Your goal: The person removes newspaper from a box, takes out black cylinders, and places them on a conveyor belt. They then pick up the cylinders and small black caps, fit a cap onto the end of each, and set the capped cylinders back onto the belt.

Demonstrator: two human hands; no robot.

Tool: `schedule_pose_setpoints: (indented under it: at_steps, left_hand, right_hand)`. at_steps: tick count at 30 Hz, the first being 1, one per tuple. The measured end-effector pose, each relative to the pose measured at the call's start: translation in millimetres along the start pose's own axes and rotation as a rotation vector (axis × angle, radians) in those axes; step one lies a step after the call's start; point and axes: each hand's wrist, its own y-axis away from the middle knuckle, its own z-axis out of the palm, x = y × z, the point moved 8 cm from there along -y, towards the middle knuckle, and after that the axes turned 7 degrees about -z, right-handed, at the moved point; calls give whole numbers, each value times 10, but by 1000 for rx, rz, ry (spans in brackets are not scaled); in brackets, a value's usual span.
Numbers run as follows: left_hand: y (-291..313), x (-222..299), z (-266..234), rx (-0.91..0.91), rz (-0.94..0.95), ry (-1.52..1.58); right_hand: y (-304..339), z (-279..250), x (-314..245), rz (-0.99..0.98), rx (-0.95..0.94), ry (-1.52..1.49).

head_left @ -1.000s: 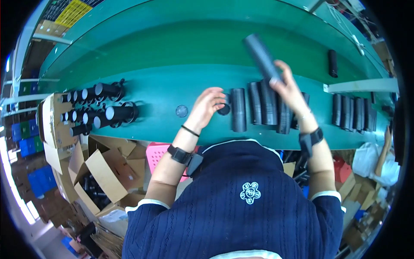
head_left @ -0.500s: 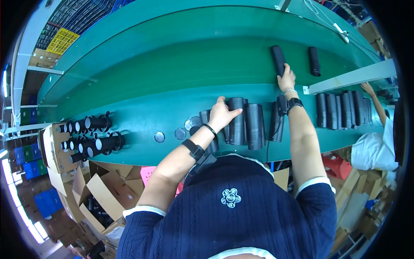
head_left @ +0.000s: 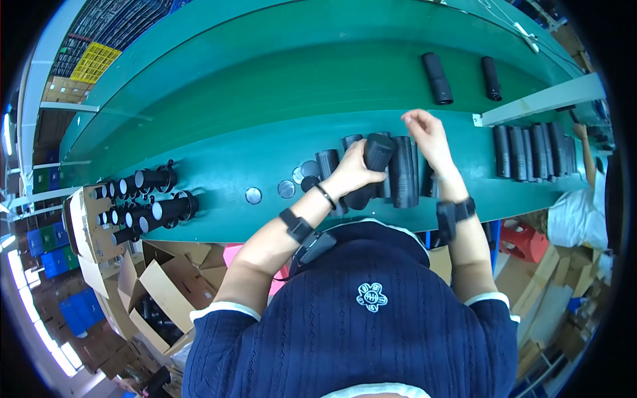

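My left hand [head_left: 355,174] is closed around a black perforated cylinder [head_left: 379,154], raised and tilted with one end up. Around it on the green table stand several similar black cylinders [head_left: 402,172], partly hidden by my hand and arm. To their right my right hand [head_left: 432,140] is in the air with nothing in it, fingers loosely bent and apart. Beyond it, one black cylinder [head_left: 438,79] lies on the green belt. Small round discs [head_left: 286,189], silver and dark, lie left of my left hand.
A second black cylinder [head_left: 491,78] lies farther right on the belt. Rows of black cylinders with pale ends [head_left: 156,179] fill the left side by a cardboard box [head_left: 99,225]. A white metal bar [head_left: 544,99] crosses at right, near more upright cylinders [head_left: 531,152] and another person's hand [head_left: 581,131].
My right hand has let go of the cylinder on the belt and drawn back toward me. My left hand has lifted and tilted a cylinder from the group.
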Motion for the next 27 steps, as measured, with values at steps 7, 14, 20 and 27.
schedule_pose_setpoints:
  at_steps: [7,14,20,27]
  left_hand:
    - [862,338,-628,205,37,-224]
    - [1429,-23,-936,177,-99,-144]
    - [1770,-76,-1065,169,-145,-387]
    - [2000,-114,-1209,265,-84,-615]
  right_hand:
    - [758,978,-660,351,-517,-747]
    - [834,1520,-929,263,-736,-669]
    - [976,1939,-1109,236,-986,-576]
    - [1125,2193,-1274,280,-1021,-557]
